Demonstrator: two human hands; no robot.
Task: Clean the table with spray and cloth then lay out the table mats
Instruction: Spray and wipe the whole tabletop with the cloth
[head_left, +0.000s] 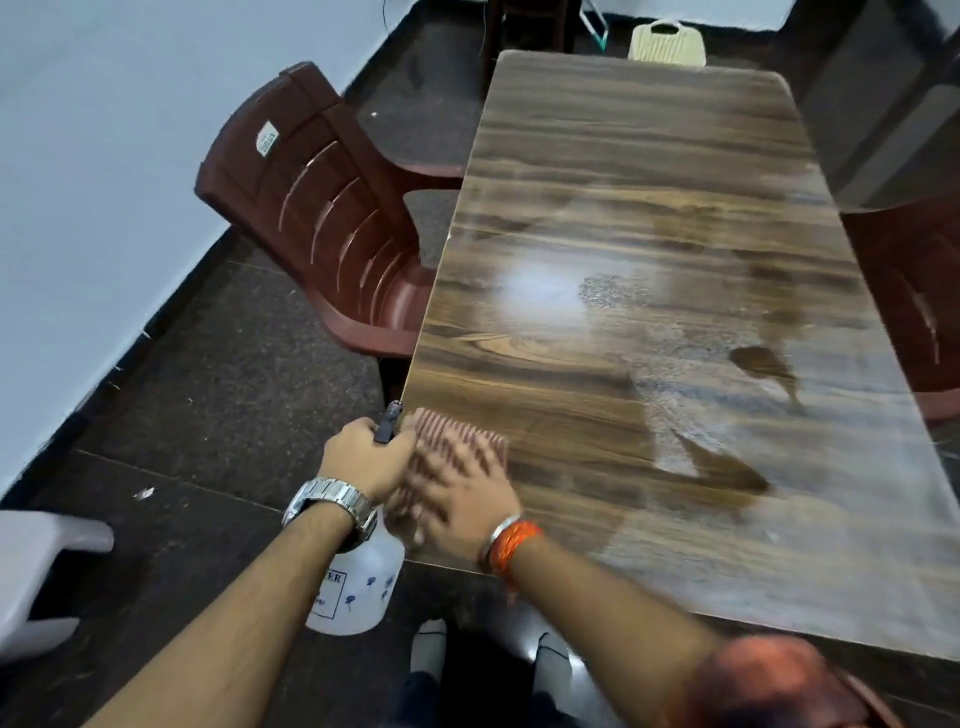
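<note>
At the far left a white stool (47, 561) is seen, and a dark red chair (322, 218) is drawn up to the table's left side. Off the near left corner the spray bottle (358, 587) is gripped by the left hand (363, 457), whose fingers are curled round its black trigger head. The white body hangs below the table edge, over the floor. Just beside it the striped cloth (462, 439) is pressed flat on the table (623, 156) by the right hand (460, 501), with fingers spread and straight, though blurred. Further right, wet patches (675, 415) of film and droplets are spread across the middle and right of the top. Another red chair (909, 291) is set at the right edge.

Spraying is judged largely done, and wiping only begun at the near left corner. Most of the wet surface is left to be wiped. No table mats can be made out, so laying them is not yet started. A blurred reddish shape (769, 680) at the bottom right cannot be identified.
</note>
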